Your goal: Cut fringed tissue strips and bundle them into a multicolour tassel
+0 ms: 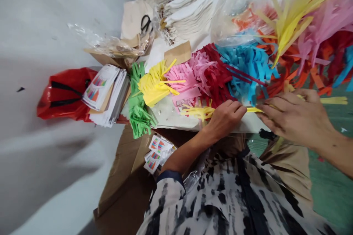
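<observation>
Near the table's front edge, a yellow tissue-paper tassel [200,111] stretches between my two hands. My left hand [226,116] is closed on it, fingers curled, with the fringe sticking out to the left. Off to the right, my right hand [293,115] grips the tassel's other stretch, and fringe strips stick out beyond it. A short band of yellow shows between the hands. Just behind them lie cut paper fringes: a dark red bundle [217,77], a blue bundle [245,64], a pink bundle [190,75], a yellow bundle [156,84] and a green bundle [140,106].
Stacked white cords or sheets [190,11] stand at the back. Black-handled scissors [146,24] lie at back left. Printed cards [102,88] lean by a red bag [66,93]. Yellow streamers [293,18] hang at right. A cardboard box [118,176] stands below the table.
</observation>
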`<state>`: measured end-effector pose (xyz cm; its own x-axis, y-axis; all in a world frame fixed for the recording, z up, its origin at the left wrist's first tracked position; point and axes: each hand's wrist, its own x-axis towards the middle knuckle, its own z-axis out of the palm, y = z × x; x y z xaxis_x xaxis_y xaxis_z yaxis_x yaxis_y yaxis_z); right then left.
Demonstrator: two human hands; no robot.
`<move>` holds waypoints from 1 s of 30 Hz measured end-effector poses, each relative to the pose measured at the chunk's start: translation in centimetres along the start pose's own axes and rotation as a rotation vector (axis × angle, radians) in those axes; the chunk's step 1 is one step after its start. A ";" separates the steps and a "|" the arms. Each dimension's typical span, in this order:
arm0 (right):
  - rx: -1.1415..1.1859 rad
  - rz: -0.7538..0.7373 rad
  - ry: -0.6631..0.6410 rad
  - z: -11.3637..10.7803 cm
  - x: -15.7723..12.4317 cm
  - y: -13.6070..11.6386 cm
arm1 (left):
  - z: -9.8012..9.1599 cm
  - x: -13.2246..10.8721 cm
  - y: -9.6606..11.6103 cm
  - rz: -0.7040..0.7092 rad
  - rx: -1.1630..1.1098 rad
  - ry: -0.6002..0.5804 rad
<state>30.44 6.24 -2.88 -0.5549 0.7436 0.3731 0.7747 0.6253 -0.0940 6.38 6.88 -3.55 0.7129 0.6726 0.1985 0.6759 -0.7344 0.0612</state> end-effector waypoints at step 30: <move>-0.107 0.142 -0.076 0.8 -0.4 1.8 | -1.4 -1.5 -1.4 -0.440 -0.047 0.074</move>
<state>31.79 7.24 -3.92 -0.4558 0.8408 0.2919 0.8724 0.4870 -0.0405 4.08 6.80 -2.53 0.3430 0.9150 0.2126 0.9015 -0.3842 0.1990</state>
